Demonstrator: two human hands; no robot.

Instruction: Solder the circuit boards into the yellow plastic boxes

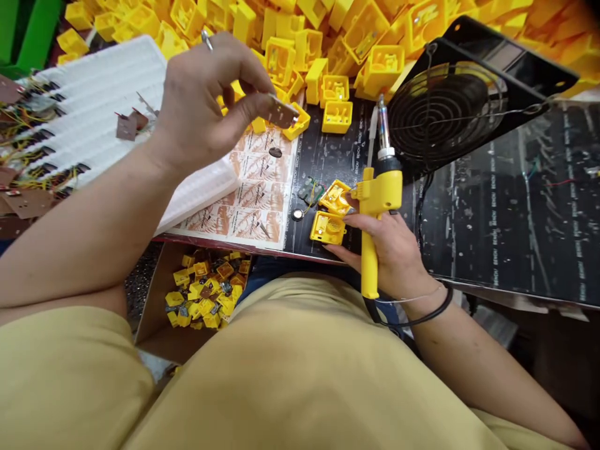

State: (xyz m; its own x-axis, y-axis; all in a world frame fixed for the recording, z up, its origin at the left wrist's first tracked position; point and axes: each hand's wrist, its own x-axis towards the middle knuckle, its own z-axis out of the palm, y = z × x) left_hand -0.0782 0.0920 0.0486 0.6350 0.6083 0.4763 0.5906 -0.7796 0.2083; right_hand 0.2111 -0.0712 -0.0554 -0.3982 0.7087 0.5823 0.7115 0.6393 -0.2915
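Yellow soldering iron (375, 206) stands upright in the right hand (394, 250), fingers wrapped round its handle, fingertips touching a yellow housing (328, 228) at nine o'clock. At ten o'clock, the left hand (206, 100) pinches a small brown board (282, 114).

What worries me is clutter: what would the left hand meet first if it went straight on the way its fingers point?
Probably the yellow housing just past the small brown board that the left hand pinches; the hand looks raised, so it might pass above it.
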